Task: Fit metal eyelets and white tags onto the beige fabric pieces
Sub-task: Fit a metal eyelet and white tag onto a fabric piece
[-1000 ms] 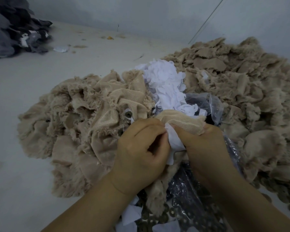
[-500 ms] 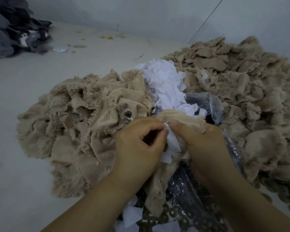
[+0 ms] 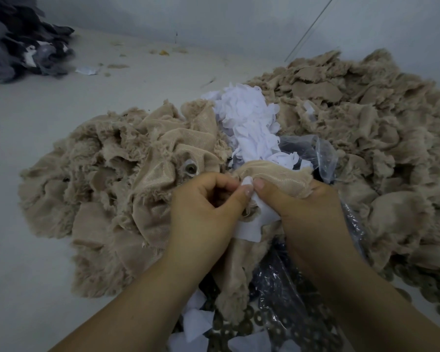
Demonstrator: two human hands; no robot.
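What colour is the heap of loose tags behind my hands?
White, seen in the head view: the tag heap.

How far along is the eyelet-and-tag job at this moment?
Done: at least one beige piece in the left pile already carries a metal eyelet. In hand: the left hand and right hand pinch a white tag against a beige piece. Left: the large beige pile on the right, the white tag heap and loose eyelets suggest plenty remains.
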